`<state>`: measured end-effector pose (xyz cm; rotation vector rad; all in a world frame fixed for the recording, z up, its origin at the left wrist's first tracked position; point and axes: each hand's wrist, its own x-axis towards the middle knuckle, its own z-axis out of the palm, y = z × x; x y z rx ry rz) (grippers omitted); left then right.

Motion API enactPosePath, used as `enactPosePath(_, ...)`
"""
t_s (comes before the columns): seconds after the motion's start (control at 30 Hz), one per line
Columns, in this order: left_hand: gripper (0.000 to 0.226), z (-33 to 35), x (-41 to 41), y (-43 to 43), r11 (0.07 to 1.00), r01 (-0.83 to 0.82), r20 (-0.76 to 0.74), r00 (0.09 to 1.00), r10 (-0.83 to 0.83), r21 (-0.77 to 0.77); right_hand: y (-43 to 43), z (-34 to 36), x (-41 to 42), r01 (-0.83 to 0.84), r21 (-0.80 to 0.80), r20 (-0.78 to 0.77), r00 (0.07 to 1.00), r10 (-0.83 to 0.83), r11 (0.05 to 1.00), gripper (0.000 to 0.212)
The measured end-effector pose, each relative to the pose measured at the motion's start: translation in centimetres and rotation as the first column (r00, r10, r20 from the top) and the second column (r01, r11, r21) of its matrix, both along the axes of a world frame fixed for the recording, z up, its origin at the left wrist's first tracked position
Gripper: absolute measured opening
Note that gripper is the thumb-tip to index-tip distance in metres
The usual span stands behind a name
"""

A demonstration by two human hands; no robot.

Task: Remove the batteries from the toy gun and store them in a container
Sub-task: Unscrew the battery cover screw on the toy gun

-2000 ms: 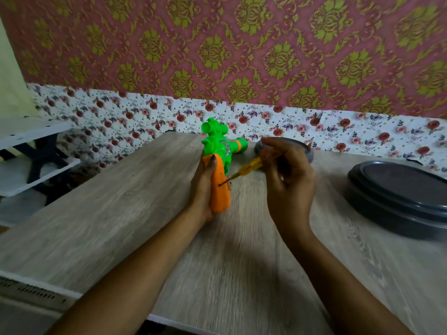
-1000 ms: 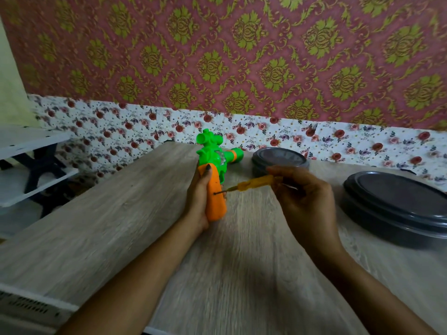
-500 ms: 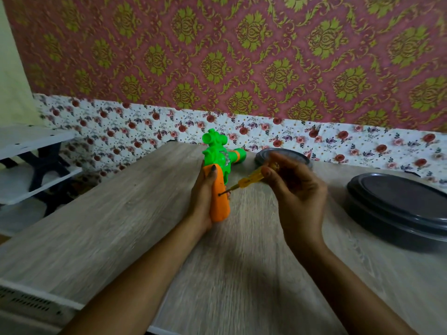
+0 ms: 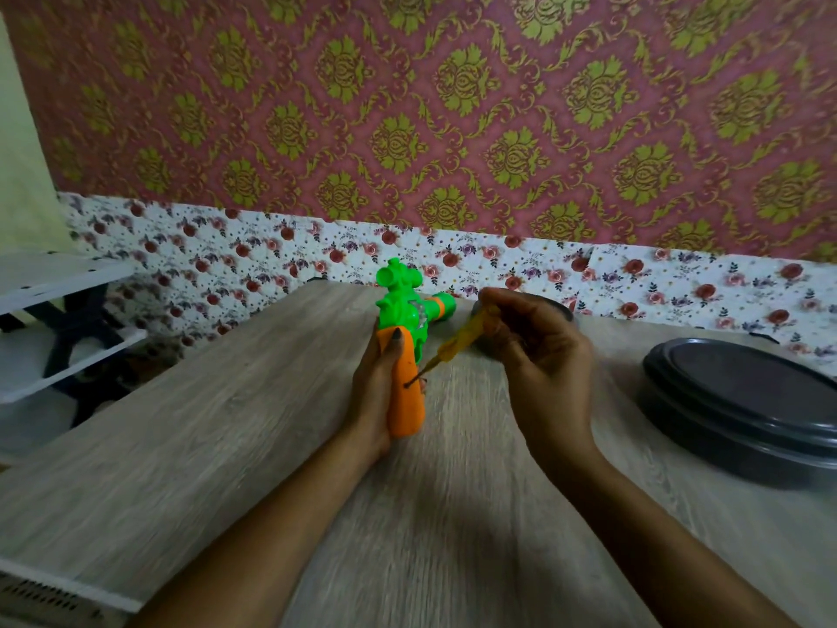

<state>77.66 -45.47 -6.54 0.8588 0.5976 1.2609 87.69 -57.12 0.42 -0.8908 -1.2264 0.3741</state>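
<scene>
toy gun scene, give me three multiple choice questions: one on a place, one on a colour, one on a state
1. Where does the tip of the screwdriver rest?
A. on the table
B. on the orange grip of the toy gun
C. on a shelf

2. What colour is the toy gun's body?
A. blue
B. red
C. green

3. The large dark container is:
A. lidded
B. open
C. tipped over

Answers:
1 B, the tip meets the grip that the left hand holds.
2 C, the body is green above the orange grip.
3 A, its lid sits on top.
</scene>
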Motion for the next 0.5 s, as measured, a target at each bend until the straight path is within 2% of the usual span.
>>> enactPosePath(0.13,0.047,0.1,0.2,-0.2,1.000,-0.010,-0.005,1.000,0.010,-0.009,0.1,-0.7,-0.1,-0.026,0.071,-0.057,0.998,0.030,0.997,0.023)
enactPosePath(0.2,0.047,0.0,0.1,-0.1,0.999,-0.006,-0.013,1.000,0.005,-0.042,0.0,-1.3,0.0,-0.013,0.085,-0.075,0.997,0.019,0.996,0.025)
enactPosePath(0.37,0.043,0.3,0.0,-0.3,0.997,-0.018,-0.006,1.000,0.017,-0.078,-0.1,-1.8,0.6,0.048,0.024,-0.007,0.999,-0.048,0.999,0.034)
enactPosePath(0.5,0.048,0.3,0.0,-0.4,0.994,-0.035,-0.008,0.999,0.035,-0.104,-0.4,-1.7,0.8,0.053,0.028,-0.019,0.998,-0.052,0.998,0.019)
